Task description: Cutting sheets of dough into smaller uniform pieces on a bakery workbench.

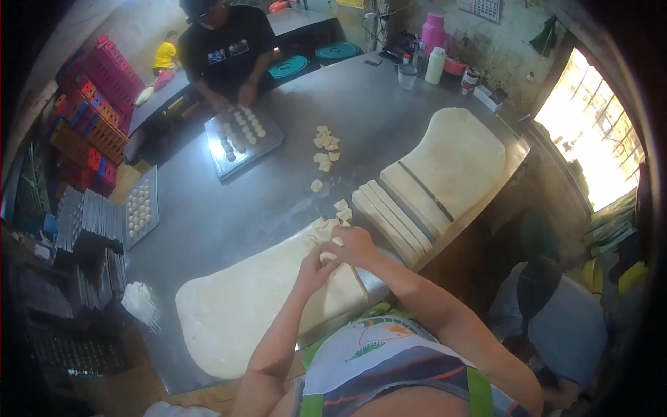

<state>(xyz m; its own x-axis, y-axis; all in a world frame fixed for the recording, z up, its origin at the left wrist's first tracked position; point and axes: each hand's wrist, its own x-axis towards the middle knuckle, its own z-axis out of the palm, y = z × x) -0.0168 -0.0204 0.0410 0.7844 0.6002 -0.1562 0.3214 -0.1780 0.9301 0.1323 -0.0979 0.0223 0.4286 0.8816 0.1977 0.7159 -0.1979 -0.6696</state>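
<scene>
The big dough slab (243, 313) was soft, pale and smooth, with round corners at its far left end; it lay flat on the shiny grey metal table (292, 191), right in front of the person; a second dough slab (462, 156) lay to the right, thick and smooth too, with long dough strips (392, 219) cut straight beside it; little dough chunks (325, 142), lumpy and uneven, sat farther out on the table; more cut bits (342, 208) lay just past the hands.

The left hand (317, 268) was curled, its fingers bent around a small dough lump (327, 256); the right hand (356, 244) was closed too, its fingers bent down, with a dough piece (338, 242) poking out by its thumb; the two hands were close together, and some of the fingertips were hidden.

Both bits of dough were right in the hands, above the near right part of the big dough slab; the dough strips were just to the right of the right hand; across the table another person (229, 48) stood by a flat metal tray (276, 148) with rows of round dough balls (243, 125) on it.
</scene>
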